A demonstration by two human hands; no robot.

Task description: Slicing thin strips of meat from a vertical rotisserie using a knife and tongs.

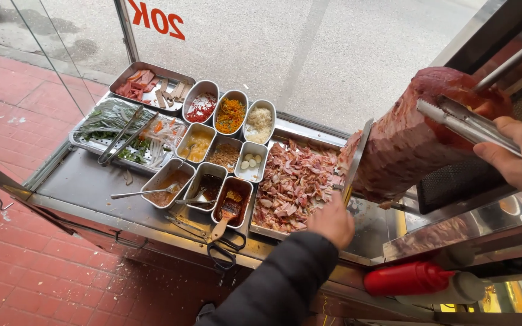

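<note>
— What does the left hand have hold of?
— It is closed round the handle of a long knife, whose blade stands upright against the near face of the meat cone. A dark sleeve runs down from the wrist.
— And the right hand?
— Its fingers are wrapped round a pair of metal tongs; the tong arms lie nearly together, their tips pressed on the upper side of the cone.
— How does the meat look?
— The cone is reddish-brown, layered, tilted on its spit at the right of the stall. Under it a steel tray holds a heap of pink and brown shavings.
— Farther off?
— Small steel tubs of sauces and toppings stand left of the tray, then a perforated pan of greens with another pair of tongs on it. A red squeeze bottle lies near the person, lower right.
</note>
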